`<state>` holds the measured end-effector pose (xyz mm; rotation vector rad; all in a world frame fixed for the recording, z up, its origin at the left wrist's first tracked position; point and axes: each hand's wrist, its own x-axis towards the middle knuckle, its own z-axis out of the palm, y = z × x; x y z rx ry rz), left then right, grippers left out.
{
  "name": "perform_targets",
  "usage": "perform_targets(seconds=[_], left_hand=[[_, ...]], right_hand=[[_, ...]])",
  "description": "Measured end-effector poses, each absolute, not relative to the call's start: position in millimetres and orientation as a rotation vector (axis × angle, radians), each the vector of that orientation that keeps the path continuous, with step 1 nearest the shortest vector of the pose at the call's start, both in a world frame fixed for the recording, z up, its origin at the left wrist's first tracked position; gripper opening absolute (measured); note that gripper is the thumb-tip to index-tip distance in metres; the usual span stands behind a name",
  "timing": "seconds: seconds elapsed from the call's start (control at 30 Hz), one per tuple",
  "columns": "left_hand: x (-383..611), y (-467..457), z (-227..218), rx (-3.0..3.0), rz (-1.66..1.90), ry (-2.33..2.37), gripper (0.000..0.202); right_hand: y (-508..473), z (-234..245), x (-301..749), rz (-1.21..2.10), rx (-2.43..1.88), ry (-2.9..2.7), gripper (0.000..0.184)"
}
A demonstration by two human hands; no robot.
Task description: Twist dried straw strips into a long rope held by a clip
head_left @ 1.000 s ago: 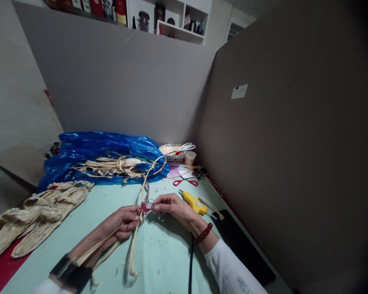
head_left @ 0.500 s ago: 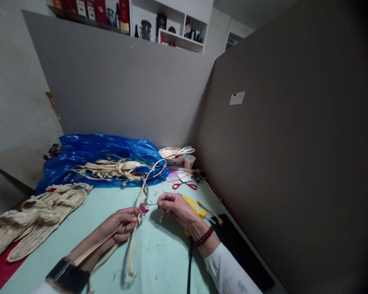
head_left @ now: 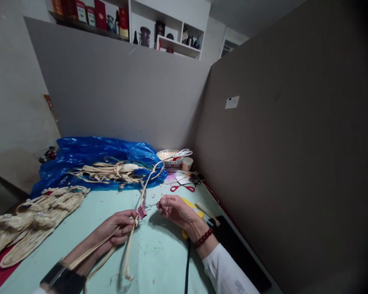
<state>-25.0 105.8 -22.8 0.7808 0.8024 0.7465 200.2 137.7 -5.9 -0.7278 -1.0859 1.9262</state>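
Observation:
My left hand (head_left: 120, 228) is closed around pale straw strands (head_left: 128, 255), its thumb and forefinger at the left side of a pink binder clip (head_left: 142, 212). The clip grips a twisted straw cord (head_left: 144, 190) that rises toward the blue plastic. Some strands run back under my left wrist; others hang down over the table. Just right of the clip, my right hand (head_left: 175, 210) pinches a thin metal piece (head_left: 153, 205) that reaches to the clip's wire handles; its exact kind is too small to make out.
A yellow glue gun (head_left: 188, 203) with a black cord lies partly behind my right hand. Red-handled scissors (head_left: 182, 188), a basket (head_left: 168, 154) and a paper cup (head_left: 187, 163) are farther back. Straw lies on blue plastic (head_left: 104, 145); woven straw slippers (head_left: 43, 220) sit left. Grey panels (head_left: 125, 94) enclose the table.
The view has shifted slightly. Both hands keep the same grips at the clip, and the clip and thin metal piece have tilted a little.

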Motion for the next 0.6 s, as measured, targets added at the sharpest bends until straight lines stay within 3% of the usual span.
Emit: perform_targets(seconds=[0.6], left_hand=[[-28, 110, -33, 0.778, 0.757, 0.78, 0.014]], right_hand=[[135, -6, 192, 1.906, -0.702, -0.899, 0.023]])
